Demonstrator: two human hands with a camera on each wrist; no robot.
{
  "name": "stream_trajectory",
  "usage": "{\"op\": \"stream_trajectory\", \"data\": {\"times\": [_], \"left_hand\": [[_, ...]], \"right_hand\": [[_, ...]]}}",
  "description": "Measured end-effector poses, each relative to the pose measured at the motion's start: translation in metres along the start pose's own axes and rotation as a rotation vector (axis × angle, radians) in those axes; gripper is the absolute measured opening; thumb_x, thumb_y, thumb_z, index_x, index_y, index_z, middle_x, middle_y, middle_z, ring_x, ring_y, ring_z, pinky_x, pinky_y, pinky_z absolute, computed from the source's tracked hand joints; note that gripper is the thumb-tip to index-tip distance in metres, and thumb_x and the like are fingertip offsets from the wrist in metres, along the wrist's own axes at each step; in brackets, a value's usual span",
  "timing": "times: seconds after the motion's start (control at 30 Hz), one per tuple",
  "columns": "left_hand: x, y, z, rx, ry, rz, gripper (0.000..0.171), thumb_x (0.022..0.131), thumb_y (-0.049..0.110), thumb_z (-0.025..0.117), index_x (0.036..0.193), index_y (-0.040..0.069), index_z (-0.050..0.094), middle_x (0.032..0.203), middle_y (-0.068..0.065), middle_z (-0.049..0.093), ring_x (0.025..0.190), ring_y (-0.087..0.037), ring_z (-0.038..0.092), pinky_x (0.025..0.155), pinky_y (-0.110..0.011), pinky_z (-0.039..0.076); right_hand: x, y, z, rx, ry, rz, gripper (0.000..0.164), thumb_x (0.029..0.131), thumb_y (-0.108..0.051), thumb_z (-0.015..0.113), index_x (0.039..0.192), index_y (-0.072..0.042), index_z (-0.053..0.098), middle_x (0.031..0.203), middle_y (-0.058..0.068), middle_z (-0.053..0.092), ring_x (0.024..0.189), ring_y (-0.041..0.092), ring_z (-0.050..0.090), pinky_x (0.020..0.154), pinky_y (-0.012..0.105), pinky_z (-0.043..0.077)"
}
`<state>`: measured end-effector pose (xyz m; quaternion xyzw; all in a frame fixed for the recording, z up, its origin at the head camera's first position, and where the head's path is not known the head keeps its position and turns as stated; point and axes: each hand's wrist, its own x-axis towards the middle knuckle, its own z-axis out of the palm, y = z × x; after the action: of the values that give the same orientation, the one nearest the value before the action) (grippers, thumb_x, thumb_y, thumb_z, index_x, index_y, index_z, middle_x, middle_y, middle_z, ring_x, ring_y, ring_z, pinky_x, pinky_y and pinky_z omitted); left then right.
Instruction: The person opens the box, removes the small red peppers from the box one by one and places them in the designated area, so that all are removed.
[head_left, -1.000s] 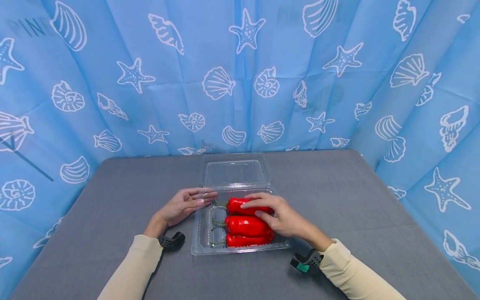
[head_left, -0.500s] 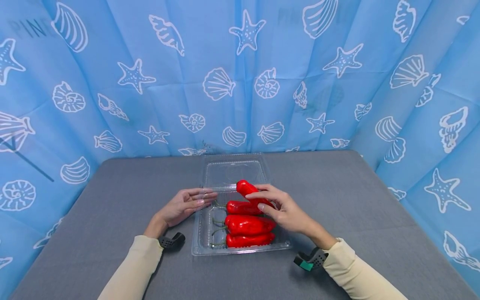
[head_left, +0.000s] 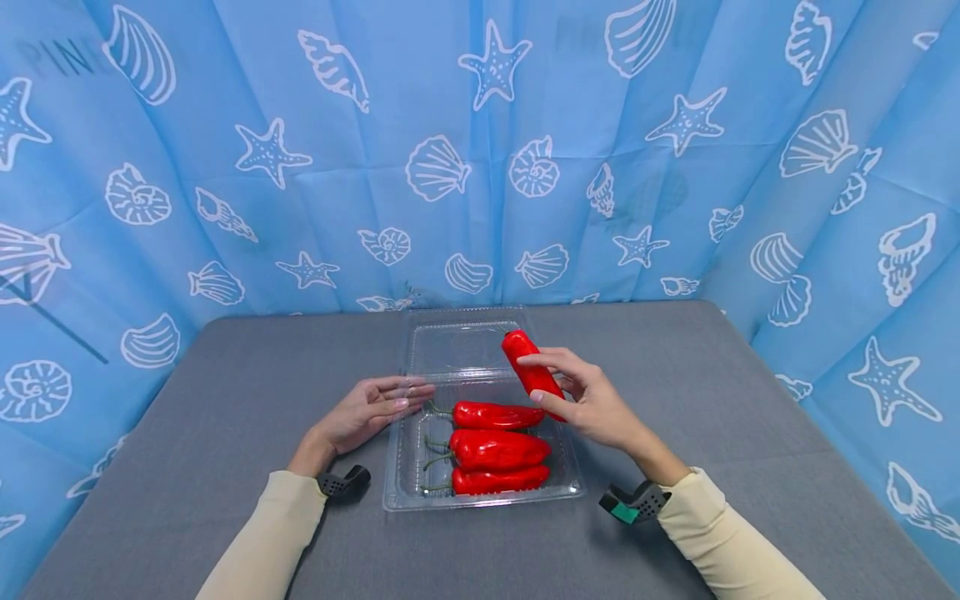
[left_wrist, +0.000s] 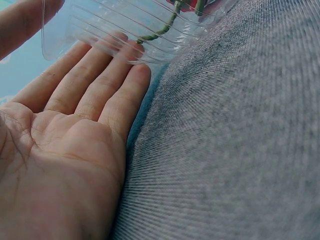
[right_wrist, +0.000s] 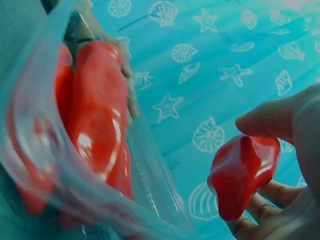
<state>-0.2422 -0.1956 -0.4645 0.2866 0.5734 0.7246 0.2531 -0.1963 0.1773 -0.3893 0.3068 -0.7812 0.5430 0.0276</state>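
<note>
My right hand (head_left: 596, 404) holds a long red pepper (head_left: 527, 360) between thumb and fingers, raised and tilted above the right side of a clear plastic clamshell box (head_left: 408, 479). In the right wrist view the held pepper (right_wrist: 242, 175) shows its lumpy lower end. Three more red peppers lie in the box: a back one (head_left: 491, 415), a middle one (head_left: 498, 450) and a front one (head_left: 498, 480), their green stems pointing left. My left hand (head_left: 367, 412) has its fingers straight, and in the left wrist view the fingertips (left_wrist: 137, 75) rest against the box's ribbed wall (left_wrist: 115, 20).
The box's clear lid (head_left: 468, 337) lies folded back flat behind it. A grey cloth covers the table (head_left: 660, 358). A blue curtain (head_left: 337, 150) with white shells and starfish hangs along the back and sides.
My right hand has lifted one pepper off the back of the pile, up and to the right, baring another pepper beneath it. The left hand has stayed still.
</note>
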Motion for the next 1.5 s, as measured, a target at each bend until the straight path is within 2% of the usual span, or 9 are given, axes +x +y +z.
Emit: {"op": "stream_trajectory", "data": {"times": [0.2,0.47,0.67,0.9,1.2,1.5], "left_hand": [[0.0,0.001,0.001,-0.012,0.006,-0.004,0.052,0.102,0.001,0.054,0.149,-0.013,0.036,0.152,-0.029,0.043,0.141,-0.031,0.045,0.116,-0.039,0.036],[0.0,0.002,0.001,-0.038,0.003,-0.003,0.051,0.102,-0.001,0.053,0.149,-0.014,0.036,0.152,-0.03,0.042,0.141,-0.031,0.045,0.116,-0.039,0.036],[0.0,0.0,-0.001,-0.039,-0.002,-0.001,0.051,0.102,-0.003,0.051,0.149,-0.014,0.035,0.152,-0.031,0.041,0.142,-0.032,0.045,0.116,-0.039,0.036],[0.0,-0.002,-0.002,-0.014,-0.011,0.006,0.051,0.102,-0.003,0.05,0.149,-0.014,0.034,0.152,-0.033,0.039,0.142,-0.033,0.043,0.116,-0.038,0.036],[0.0,0.0,-0.001,-0.03,-0.005,0.006,0.052,0.102,-0.001,0.053,0.149,-0.014,0.035,0.152,-0.032,0.039,0.142,-0.033,0.043,0.115,-0.038,0.037],[0.001,0.001,0.001,-0.044,0.033,-0.03,0.051,0.102,-0.006,0.048,0.149,-0.015,0.033,0.152,-0.031,0.041,0.14,-0.03,0.046,0.114,-0.038,0.039]], "right_hand": [[0.002,0.007,-0.014,-0.028,0.069,0.077,0.052,0.089,0.0,0.073,0.139,-0.007,0.059,0.138,0.016,0.054,0.121,0.037,0.05,0.089,0.027,0.057],[0.003,0.029,-0.029,-0.001,0.162,0.149,0.054,0.092,-0.001,0.07,0.144,-0.004,0.054,0.137,0.022,0.051,0.113,0.041,0.055,0.085,0.022,0.058],[0.001,0.047,-0.035,-0.071,0.226,0.206,0.054,0.094,-0.004,0.069,0.145,-0.004,0.053,0.14,0.025,0.05,0.109,0.042,0.057,0.08,0.019,0.056],[-0.003,0.069,-0.038,-0.124,0.269,0.227,0.051,0.094,0.0,0.068,0.143,0.001,0.054,0.139,0.029,0.052,0.107,0.042,0.06,0.08,0.014,0.053],[-0.008,0.09,-0.039,-0.192,0.275,0.27,0.053,0.095,-0.004,0.069,0.145,-0.002,0.053,0.134,0.029,0.055,0.1,0.035,0.061,0.077,0.019,0.053],[-0.01,0.098,-0.039,-0.238,0.24,0.287,0.06,0.094,-0.005,0.071,0.15,-0.006,0.049,0.136,0.029,0.053,0.096,0.033,0.061,0.073,0.02,0.052]]}}
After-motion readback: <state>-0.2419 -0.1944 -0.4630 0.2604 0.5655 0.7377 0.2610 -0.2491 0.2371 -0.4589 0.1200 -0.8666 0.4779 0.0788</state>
